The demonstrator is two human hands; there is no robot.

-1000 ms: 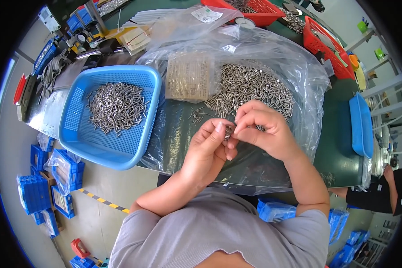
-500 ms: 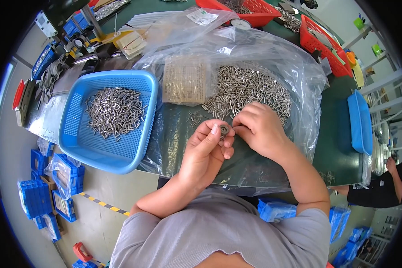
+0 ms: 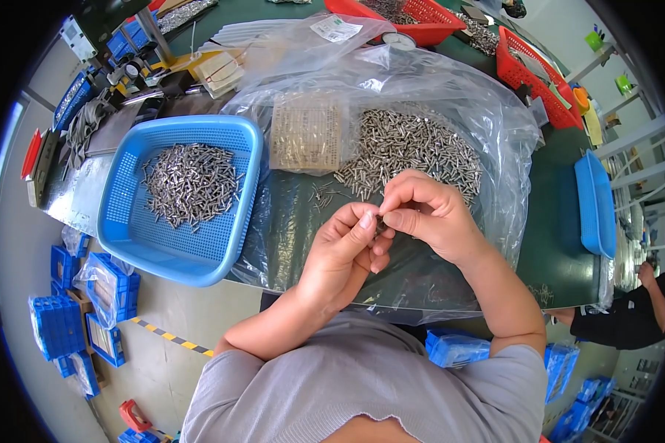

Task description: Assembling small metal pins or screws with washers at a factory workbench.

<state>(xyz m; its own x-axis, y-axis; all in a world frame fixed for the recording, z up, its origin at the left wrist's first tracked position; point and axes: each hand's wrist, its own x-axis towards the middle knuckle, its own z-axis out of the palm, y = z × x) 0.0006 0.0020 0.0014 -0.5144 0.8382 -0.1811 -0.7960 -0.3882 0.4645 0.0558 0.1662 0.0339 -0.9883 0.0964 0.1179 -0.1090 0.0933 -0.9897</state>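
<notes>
Pale wall [image 3: 16, 247] at left; greyish floor [image 3: 177, 380] with black-and-yellow tape [image 3: 174, 339], near left; green tabletop [image 3: 557, 221] across the middle; white rails [image 3: 635, 139], far right.

The table [image 3: 561, 221] is dark green and a bit shiny. A big, crinkly clear plastic sheet [image 3: 506, 122] covers a lot of it. A heap of little metal pins [image 3: 417, 151] sits in the middle, with the plastic all around, and a few loose pins [image 3: 324, 195] lie just left of it. A tan card [image 3: 305, 131] lies beside the heap, under see-through plastic. A blue basket [image 3: 171, 273] stands on the left. Two red baskets [image 3: 425, 34] are at the back, one in the right corner.
</notes>
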